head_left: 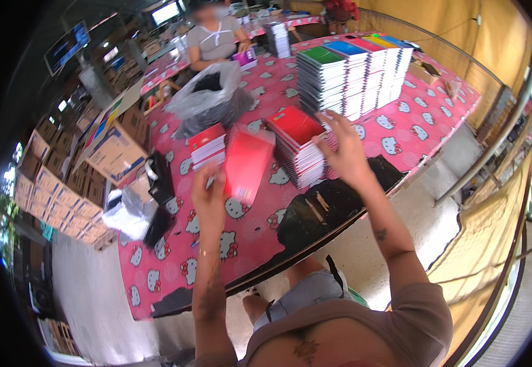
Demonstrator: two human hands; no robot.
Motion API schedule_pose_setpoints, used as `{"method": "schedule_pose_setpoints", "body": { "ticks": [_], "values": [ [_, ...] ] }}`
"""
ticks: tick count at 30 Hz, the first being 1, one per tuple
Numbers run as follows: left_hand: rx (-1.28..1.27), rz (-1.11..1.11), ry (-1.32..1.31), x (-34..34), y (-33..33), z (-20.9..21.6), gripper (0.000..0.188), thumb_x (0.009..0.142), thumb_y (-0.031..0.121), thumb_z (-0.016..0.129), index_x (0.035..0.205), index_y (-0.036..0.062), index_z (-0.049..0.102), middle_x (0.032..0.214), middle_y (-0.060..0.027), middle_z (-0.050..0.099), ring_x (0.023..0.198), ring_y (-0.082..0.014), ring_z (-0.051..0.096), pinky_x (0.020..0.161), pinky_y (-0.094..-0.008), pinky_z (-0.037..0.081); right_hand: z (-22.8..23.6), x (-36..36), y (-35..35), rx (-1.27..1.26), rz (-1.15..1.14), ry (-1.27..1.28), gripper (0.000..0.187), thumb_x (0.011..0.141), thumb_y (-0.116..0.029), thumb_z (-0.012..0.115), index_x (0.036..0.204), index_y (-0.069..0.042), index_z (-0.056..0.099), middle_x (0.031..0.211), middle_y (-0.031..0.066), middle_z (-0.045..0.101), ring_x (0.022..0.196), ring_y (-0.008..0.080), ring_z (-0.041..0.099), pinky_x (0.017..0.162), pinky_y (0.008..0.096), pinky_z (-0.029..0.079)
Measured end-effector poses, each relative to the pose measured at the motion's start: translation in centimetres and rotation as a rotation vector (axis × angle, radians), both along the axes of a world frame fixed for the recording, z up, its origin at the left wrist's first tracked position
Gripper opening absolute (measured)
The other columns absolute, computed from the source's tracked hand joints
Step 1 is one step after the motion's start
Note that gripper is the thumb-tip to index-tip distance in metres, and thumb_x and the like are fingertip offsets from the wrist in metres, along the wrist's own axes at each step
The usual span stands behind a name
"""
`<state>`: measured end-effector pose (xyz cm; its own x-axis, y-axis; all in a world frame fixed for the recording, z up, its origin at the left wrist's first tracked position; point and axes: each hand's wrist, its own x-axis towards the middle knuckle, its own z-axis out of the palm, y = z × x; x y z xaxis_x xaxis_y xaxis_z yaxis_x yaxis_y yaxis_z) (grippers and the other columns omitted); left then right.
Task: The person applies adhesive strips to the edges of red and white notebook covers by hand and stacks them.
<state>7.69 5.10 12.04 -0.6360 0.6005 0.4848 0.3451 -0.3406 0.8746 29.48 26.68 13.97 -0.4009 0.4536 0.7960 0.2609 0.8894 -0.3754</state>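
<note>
A red spiral notebook (247, 165), smeared by motion, is tilted over the table with its left edge at the fingers of my left hand (208, 188), which appear closed on it. Just behind that hand stands a short stack of small red-covered notebooks (207, 147). To the right rises a taller stack of red spiral notebooks (296, 144), their wire bindings along the left side. My right hand (343, 150) is at this stack's right side, fingers spread and holding nothing; whether the fingertips touch the stack is hard to tell.
Tall stacks of green, blue, pink and yellow notebooks (348, 76) stand behind on the pink patterned tablecloth (241, 229). A plastic-lined bag (208, 101) sits far left. Across the table, a person (214, 40) handles a purple notebook (245, 59). Cardboard boxes (116, 147) are piled at left.
</note>
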Motion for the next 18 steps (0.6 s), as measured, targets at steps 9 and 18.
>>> {"method": "schedule_pose_setpoints", "body": {
  "ticks": [9, 18],
  "values": [
    [-0.049, -0.248, -0.208, 2.7, 11.9, 1.6, 0.033, 0.094, 0.015, 0.067, 0.126, 0.0092, 0.064, 0.096, -0.0029, 0.066, 0.078, -0.0107, 0.064, 0.065, -0.0257, 0.056, -3.3, -1.5, 2.4, -0.333, 0.245, 0.004, 0.055, 0.079, -0.013, 0.08, 0.127, 0.005, 0.06, 0.127, 0.0264, 0.062, 0.117, 0.0374, 0.062, 0.1, 0.0397, 0.048],
    [-0.259, 0.393, 0.622, 4.6, 14.4, 0.0, 0.038, 0.087, 0.034, 0.07, 0.109, 0.0025, 0.071, 0.072, -0.0132, 0.068, 0.065, -0.0303, 0.068, 0.062, -0.0421, 0.052, -2.7, -1.5, 1.5, -0.475, 0.217, 0.021, 0.059, 0.078, -0.014, 0.083, 0.129, 0.005, 0.058, 0.119, 0.025, 0.066, 0.107, 0.0314, 0.068, 0.09, 0.037, 0.052]
  ]
}}
